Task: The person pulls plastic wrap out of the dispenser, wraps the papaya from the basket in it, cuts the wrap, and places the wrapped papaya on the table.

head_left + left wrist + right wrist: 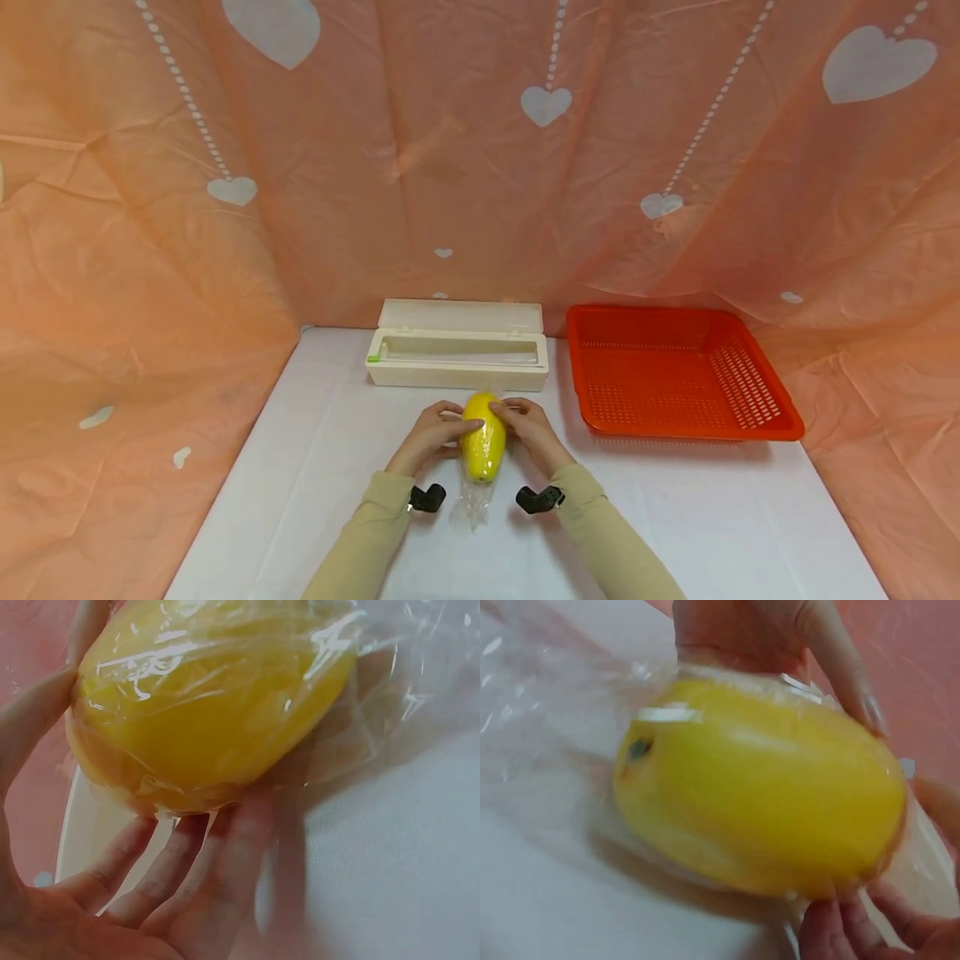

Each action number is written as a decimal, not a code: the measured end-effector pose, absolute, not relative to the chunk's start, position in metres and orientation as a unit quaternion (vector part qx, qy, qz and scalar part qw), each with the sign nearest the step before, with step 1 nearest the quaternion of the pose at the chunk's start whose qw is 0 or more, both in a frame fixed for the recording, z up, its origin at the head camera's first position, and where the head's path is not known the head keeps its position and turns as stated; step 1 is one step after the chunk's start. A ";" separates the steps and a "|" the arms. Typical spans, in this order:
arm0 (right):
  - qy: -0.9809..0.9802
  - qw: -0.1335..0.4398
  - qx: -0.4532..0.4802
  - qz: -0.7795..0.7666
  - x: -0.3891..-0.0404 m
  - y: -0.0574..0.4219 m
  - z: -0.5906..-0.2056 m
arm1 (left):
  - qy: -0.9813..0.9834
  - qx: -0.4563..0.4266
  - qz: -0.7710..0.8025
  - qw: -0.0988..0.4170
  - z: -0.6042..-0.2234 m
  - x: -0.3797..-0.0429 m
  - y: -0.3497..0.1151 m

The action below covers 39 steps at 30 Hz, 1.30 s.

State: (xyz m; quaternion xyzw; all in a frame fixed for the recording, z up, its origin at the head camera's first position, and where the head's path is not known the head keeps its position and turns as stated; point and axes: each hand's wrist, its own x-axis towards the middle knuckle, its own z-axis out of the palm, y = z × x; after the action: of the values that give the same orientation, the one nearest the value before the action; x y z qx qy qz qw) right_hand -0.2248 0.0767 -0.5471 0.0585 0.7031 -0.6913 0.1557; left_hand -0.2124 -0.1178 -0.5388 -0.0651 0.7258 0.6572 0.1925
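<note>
A yellow oval fruit, with a dark stem spot at one end in the right wrist view, is wrapped in clear plastic film. Loose film trails off its near end, toward the person. My left hand holds it from the left, thumb over the top and fingertips against its underside. From the other side my right hand grips it, its thumb near the far end. In the left wrist view the fruit shows wrinkled, shiny film all round it.
Behind the fruit stands a cream film dispenser box with its lid raised and a green piece at its left end. A red perforated basket sits at the right. White cloth covers the table; a pink curtain with hearts hangs behind.
</note>
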 end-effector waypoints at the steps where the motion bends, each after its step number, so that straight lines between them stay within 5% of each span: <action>1: 0.702 0.155 0.049 -0.694 -0.225 0.079 -0.548 | 0.723 -0.067 0.659 0.196 -0.539 -0.213 -0.118; 8: 0.717 0.075 -0.009 -0.693 -0.214 0.093 -0.544 | 0.708 -0.080 0.670 0.210 -0.539 -0.214 -0.120; 14: 0.823 -0.049 -0.203 -0.528 -0.199 0.109 -0.544 | 0.715 -0.083 0.658 0.221 -0.536 -0.214 -0.121; 24: 0.847 -0.108 -0.489 -0.176 -0.175 0.117 -0.531 | 0.729 -0.082 0.642 0.222 -0.537 -0.214 -0.123; 39: 0.783 -0.181 -0.595 0.023 -0.166 0.095 -0.540 | 0.714 -0.087 0.659 0.223 -0.535 -0.214 -0.121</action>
State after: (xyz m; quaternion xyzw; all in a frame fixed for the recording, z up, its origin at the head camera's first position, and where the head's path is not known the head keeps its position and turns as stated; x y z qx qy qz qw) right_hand -0.1663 0.0949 -0.5400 -0.5949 0.7828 0.0227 -0.1811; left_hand -0.2140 -0.1214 -0.5353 -0.0869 0.7135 0.6585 0.2229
